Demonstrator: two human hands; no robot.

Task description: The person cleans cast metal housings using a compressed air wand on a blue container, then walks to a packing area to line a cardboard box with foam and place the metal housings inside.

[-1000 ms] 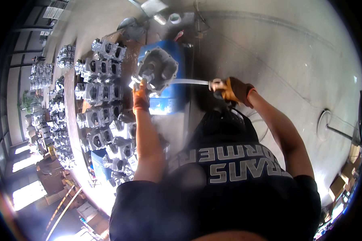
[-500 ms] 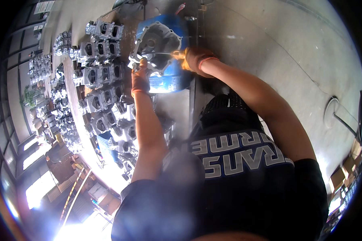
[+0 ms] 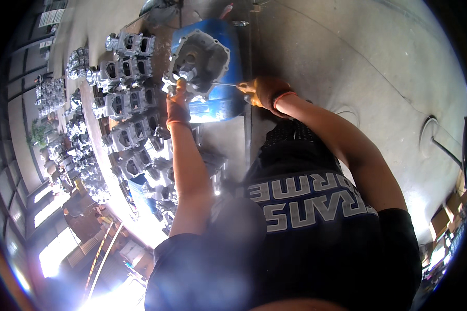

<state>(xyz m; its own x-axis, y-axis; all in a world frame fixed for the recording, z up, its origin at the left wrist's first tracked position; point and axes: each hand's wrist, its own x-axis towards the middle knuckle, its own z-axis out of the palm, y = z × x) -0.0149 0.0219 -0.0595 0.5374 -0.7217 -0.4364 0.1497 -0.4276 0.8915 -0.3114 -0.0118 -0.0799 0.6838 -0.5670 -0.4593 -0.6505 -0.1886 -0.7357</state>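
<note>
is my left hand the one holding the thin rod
No, your right hand holds the rod, while your left hand grips the metal part.

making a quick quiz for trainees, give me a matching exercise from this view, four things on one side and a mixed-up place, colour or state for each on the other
Things:
1. left hand
2. right hand
3. metal housing
4. drum

Descriptions:
A. blue
B. gripping a slim tool
C. grey, hollow side facing the camera
D. at the housing's lower-left edge in the picture

Right pairs: 1-D, 2-B, 3-C, 4-A
</note>
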